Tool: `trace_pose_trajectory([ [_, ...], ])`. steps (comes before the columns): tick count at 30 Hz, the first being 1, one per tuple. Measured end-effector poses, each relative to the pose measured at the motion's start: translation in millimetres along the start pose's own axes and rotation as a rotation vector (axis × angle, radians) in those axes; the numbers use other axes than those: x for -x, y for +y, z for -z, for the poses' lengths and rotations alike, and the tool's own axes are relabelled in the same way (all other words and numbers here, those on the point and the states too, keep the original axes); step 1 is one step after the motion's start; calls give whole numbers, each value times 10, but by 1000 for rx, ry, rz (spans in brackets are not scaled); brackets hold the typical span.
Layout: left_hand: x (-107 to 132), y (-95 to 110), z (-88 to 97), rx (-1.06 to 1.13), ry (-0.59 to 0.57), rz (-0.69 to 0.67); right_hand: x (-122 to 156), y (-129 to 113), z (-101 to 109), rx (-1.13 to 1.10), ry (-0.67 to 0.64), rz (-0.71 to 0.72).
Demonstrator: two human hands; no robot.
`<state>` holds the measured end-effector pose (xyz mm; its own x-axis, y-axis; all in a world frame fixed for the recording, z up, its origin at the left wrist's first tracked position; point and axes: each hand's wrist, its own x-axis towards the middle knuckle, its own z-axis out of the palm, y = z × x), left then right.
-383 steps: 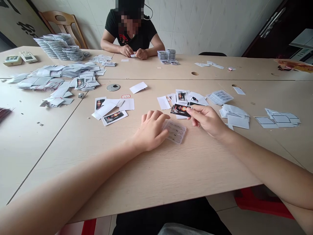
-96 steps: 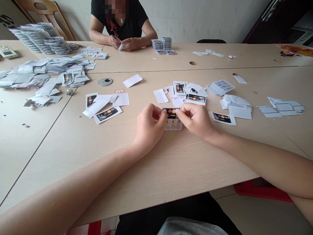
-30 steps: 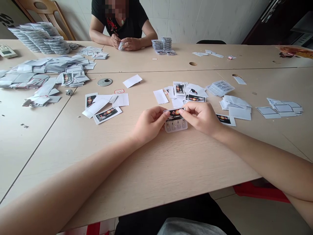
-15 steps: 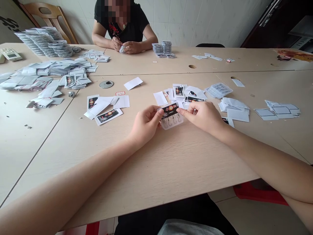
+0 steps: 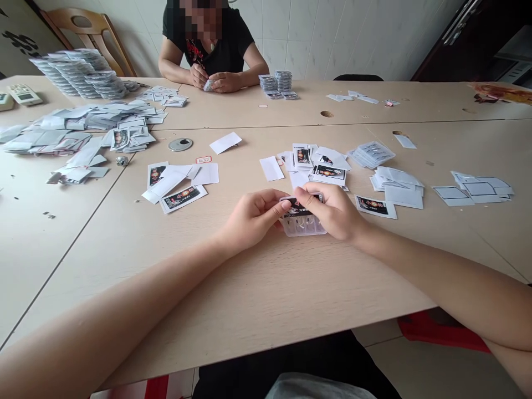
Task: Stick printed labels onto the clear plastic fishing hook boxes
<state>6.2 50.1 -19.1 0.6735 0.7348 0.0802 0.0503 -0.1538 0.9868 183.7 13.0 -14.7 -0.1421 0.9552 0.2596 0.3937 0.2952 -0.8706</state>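
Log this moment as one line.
left hand: black printed card | right hand: same card | under card: clear plastic tray

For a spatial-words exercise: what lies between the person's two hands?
In the head view, a black printed card held against a clear plastic tray, between the left hand and right hand.

A co-worker (image 5: 226, 50) in black sits opposite — a wooden chair (image 5: 112, 44) behind, a round metal disc (image 5: 180, 144) nearer.

Paper cards (image 5: 182, 198) and plastic packs (image 5: 78, 75) lie across the table (image 5: 266, 293).
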Motion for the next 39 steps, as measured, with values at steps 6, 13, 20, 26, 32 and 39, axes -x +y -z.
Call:
trace_pose_trajectory([
  [6, -8, 23, 52, 63, -43, 32, 84, -72, 36, -386, -173, -42],
  [13, -6, 9, 59, 118, -83, 46, 159, -74, 32, -283, -229, -79],
  [20, -5, -1, 45, 128, -59, 48, 164, -37, -2, -197, -159, -35],
  [26, 2, 1, 22, 137, -73, 48, 179, -26, -9, -213, -113, -11],
  [32, 15, 26, 5, 47, -187, 65, 185, -30, -2, -281, -76, -21],
  [39, 23, 32, 4, 66, -200, 53, 197, -30, -9, -256, -57, -21],
])
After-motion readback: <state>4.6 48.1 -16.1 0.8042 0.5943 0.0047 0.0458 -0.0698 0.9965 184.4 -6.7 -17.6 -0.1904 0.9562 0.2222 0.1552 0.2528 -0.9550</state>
